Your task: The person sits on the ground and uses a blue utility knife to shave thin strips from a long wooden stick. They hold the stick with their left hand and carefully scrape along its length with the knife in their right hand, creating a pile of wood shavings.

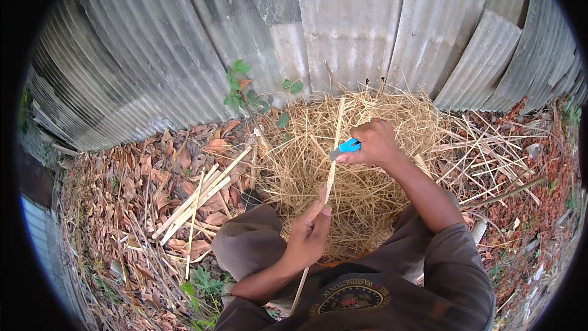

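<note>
Here, mid-frame, the right hand (373, 142) grips a blue-handled knife (350, 146) against a wooden strip (339, 121) clasped lower by the left hand (309, 236).

A: Bare left hand (308, 237)?
B: Fingers (313, 207) curled in a grip, thumb (326, 211) at their right.
A: Bare right hand (372, 142)?
B: Beyond the left fingertips, rightward; pinched, pointing left, bare forearm (422, 193) behind its fingers.

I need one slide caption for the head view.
Left hand gripping a pale stick, right hand holding a blue-handled knife against it, over loose straw.
</note>
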### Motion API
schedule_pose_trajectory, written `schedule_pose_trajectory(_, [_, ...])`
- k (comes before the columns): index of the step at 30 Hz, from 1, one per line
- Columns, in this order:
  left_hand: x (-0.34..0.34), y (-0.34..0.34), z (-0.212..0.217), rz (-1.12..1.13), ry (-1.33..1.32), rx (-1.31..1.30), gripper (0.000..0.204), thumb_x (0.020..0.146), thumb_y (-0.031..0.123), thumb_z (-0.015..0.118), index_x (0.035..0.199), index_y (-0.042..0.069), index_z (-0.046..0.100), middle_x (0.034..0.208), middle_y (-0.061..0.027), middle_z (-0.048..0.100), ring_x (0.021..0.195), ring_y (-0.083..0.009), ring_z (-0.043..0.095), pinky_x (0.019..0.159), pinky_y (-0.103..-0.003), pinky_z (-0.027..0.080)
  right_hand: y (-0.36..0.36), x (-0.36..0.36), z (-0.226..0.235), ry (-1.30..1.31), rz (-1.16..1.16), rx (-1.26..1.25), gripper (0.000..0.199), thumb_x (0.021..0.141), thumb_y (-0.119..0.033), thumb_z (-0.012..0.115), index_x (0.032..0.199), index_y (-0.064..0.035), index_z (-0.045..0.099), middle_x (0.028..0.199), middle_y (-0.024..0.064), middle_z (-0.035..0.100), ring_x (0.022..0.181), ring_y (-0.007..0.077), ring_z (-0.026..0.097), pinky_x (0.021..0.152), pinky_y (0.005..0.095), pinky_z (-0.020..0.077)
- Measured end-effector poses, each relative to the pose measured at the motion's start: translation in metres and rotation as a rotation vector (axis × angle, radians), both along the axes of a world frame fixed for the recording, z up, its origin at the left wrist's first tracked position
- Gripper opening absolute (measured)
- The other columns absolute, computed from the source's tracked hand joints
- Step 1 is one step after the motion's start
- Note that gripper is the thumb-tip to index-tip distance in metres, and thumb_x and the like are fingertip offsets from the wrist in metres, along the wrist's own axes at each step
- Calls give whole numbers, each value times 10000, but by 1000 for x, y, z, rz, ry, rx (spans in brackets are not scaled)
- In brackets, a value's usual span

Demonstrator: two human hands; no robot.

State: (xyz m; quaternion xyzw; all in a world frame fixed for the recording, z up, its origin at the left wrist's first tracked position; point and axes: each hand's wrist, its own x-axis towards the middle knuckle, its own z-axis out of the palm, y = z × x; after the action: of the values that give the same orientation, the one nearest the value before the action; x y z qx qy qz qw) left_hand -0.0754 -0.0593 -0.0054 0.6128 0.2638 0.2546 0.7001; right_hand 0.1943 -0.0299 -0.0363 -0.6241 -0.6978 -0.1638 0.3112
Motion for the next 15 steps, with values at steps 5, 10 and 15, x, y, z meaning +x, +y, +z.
schedule_pose_trajectory(5, [1, 2, -3, -40, -21, -61, 455, 998, 100, 446, 1438, 48, 341, 723, 66, 404, 605, -4, 340, 521, -174, 304, 12, 20, -1, 127, -194, -241, 766, 741, -820, 444, 500, -97, 523, 414, 60, 453, 398, 253, 515, 428, 387, 416])
schedule_pose_trajectory(10, [-14, -25, 10, -263, -88, -103, 448, 1011, 108, 409, 1452, 113, 327, 640, 46, 416, 533, -23, 346, 477, -185, 330, 17, 86, 12, 419, -610, -325, 857, 821, -806, 294, 566, -44, 592, 487, 97, 499, 519, 259, 541, 536, 405, 434])
schedule_pose_trajectory(15, [-10, 12, 5, -117, -134, -220, 460, 1024, 156, 379, 1473, 176, 283, 532, 5, 398, 444, -47, 379, 420, -196, 344, -6, 68, 8, 555, -463, -276, 874, 795, -830, 305, 531, -35, 553, 462, 95, 464, 465, 234, 515, 487, 401, 420])
